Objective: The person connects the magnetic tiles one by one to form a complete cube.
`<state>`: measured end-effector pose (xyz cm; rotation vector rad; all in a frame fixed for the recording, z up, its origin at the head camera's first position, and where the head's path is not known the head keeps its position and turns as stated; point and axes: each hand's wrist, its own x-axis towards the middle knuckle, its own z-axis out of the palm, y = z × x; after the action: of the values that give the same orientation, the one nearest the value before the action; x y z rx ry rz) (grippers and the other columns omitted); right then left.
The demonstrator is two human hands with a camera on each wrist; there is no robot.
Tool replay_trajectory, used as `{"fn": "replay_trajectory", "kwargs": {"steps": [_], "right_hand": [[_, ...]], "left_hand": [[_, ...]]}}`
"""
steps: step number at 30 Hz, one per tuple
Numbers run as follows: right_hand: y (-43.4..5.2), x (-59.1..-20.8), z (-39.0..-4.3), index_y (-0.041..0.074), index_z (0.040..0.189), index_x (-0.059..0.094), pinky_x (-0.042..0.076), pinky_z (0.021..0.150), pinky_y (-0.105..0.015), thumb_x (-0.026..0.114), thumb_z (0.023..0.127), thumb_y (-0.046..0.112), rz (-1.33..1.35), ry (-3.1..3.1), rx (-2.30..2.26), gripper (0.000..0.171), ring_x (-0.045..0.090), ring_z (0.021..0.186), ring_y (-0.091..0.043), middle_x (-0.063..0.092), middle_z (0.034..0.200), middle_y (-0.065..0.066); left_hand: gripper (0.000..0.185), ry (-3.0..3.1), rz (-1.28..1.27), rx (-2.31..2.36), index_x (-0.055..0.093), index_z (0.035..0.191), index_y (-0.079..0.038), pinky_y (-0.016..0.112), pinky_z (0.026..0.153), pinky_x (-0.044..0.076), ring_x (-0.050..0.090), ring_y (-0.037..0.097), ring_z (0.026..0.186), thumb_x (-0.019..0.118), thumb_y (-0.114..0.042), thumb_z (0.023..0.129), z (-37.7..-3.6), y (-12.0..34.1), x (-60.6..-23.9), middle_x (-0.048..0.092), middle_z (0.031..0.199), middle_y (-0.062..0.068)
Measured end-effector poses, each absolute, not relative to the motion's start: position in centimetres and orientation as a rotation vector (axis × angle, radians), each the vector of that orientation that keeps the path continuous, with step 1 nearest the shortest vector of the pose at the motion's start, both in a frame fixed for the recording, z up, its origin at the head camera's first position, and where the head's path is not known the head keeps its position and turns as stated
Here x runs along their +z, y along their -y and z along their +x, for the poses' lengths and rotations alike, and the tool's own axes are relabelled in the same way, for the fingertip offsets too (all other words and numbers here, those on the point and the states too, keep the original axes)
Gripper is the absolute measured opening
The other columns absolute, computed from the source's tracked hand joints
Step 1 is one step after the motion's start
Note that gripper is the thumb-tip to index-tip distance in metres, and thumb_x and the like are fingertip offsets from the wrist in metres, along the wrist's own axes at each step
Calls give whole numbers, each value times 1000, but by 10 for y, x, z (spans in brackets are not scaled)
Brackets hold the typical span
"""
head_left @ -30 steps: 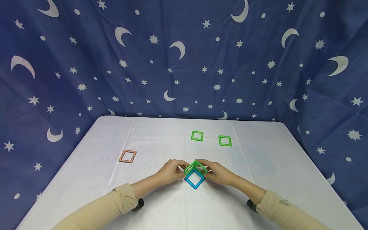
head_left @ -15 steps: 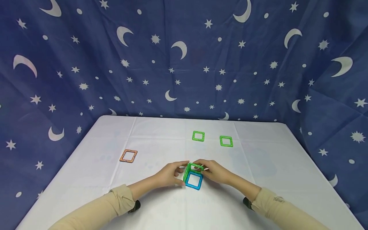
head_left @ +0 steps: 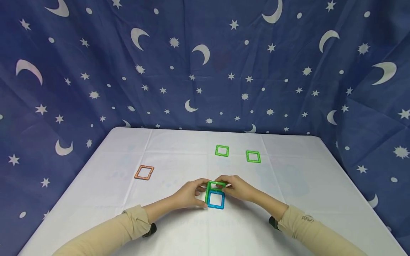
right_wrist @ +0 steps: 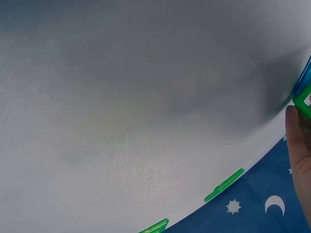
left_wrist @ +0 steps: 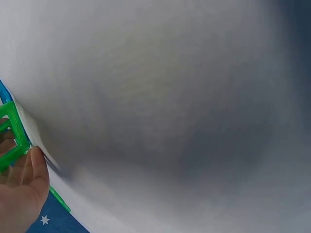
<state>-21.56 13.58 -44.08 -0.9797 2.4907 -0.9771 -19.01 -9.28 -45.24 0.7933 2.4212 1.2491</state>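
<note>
A blue magnetic tile [head_left: 216,207], an open square frame, lies flat at the front middle of the table. Along its left and back edges stand two green magnetic tiles, a left one [head_left: 206,193] and a back one [head_left: 217,183], meeting at a corner. My left hand [head_left: 188,194] holds the left green tile, thumb at its near end and fingers at its far end. With thumb and fingers my right hand [head_left: 238,187] pinches the back green tile near its right end. Both wrist views catch only part of the tiles at the frame's edge.
Two loose green tiles, one at the back middle [head_left: 222,155] and one to its right [head_left: 253,161], lie flat on the white tablecloth [head_left: 179,234]. An orange tile [head_left: 144,178] lies at the left. A blue star-patterned curtain [head_left: 205,71] hangs behind the table.
The joined tiles have turned from a diamond position to nearly square-on, with the blue tile's left corner swinging nearer. Both hands have kept hold and shifted slightly with them.
</note>
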Motion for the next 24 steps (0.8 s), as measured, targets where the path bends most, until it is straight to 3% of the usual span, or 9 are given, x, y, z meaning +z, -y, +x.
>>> {"fn": "replay_trajectory", "kwargs": {"steps": [24], "right_hand": [[-148, -430, -245, -3, 118, 58, 53, 88, -37, 64, 86, 1, -1012, -2554, -940, 32, 63, 103, -30, 65, 113, -17]], "left_hand": [[74, -2429, 670, 1370, 45, 134, 2, 33, 87, 54, 59, 33, 112, 82, -8, 71, -185, 96, -459, 58, 123, 18]]}}
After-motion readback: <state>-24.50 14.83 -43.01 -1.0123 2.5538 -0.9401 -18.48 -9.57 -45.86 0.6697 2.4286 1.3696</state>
